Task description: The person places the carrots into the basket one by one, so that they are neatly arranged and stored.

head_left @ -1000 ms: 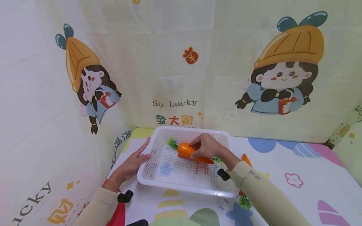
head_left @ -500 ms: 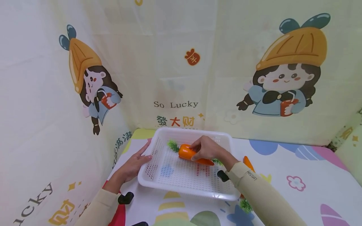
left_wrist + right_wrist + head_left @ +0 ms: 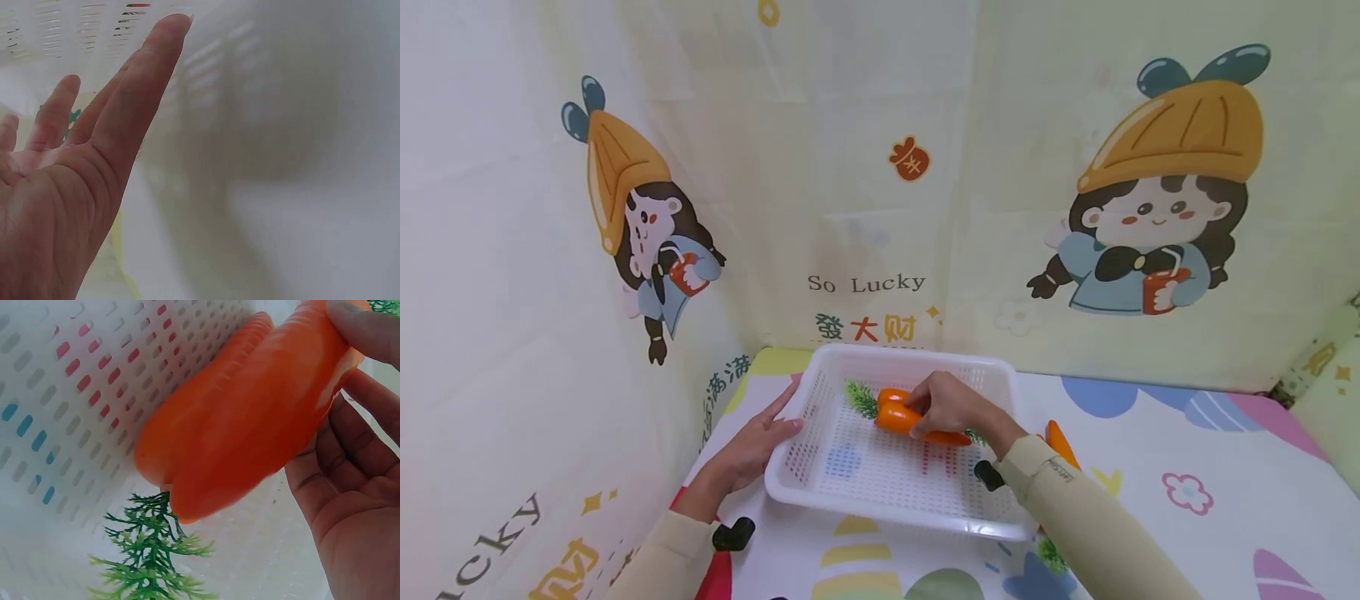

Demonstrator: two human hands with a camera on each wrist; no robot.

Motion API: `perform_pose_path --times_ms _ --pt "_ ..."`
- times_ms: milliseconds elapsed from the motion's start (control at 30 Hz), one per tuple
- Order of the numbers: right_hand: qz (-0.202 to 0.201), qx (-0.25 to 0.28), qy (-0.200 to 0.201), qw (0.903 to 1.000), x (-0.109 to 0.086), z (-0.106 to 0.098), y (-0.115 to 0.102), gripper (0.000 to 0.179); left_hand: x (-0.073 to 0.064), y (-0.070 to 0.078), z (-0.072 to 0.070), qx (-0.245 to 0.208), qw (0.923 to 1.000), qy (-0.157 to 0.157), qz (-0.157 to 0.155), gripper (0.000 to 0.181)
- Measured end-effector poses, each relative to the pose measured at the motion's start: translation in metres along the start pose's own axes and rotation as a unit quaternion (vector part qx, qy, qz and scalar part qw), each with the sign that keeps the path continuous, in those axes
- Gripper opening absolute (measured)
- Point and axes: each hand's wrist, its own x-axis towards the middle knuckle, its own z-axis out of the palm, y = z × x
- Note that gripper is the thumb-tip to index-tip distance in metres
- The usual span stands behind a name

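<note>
My right hand (image 3: 951,407) pinches an orange toy carrot (image 3: 901,417) between thumb and fingers inside a white perforated basket (image 3: 880,523). A second carrot (image 3: 893,395) lies right behind it, touching along its side. In the right wrist view the held carrot (image 3: 250,425) leans against the other carrot (image 3: 169,434), with a green leafy top (image 3: 150,550) at their thick ends. Another bit of green shows past my right fingers; which carrot bears it is hidden. My left hand (image 3: 752,446) touches the basket's left side with straight fingers, thumb tip against the rim.
Beyond the basket's right side lies another carrot (image 3: 1062,444), partly hidden by the right sleeve, its green top (image 3: 1051,555) toward me. A patterned cloth (image 3: 1187,442) covers the table. Printed cloth walls (image 3: 985,208) stand close behind and at the left.
The held carrot has shifted toward the basket's near side, and the second carrot now shows behind it. The left hand stays at the basket's side. The head view has tilted slightly.
</note>
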Motion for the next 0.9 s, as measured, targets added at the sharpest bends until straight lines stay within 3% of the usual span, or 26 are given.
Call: perform_pose_path --times_ms 367,900 --pt "-0.019 -0.01 -0.014 0.9997 0.002 0.005 0.002 0.034 -0.002 0.0 0.001 -0.003 1.0 -0.005 0.0 0.075" --pt "-0.004 -0.057 -0.009 0.9983 0.004 0.012 0.007 0.035 -0.002 -0.005 0.001 -0.008 0.9999 -0.009 0.01 0.074"
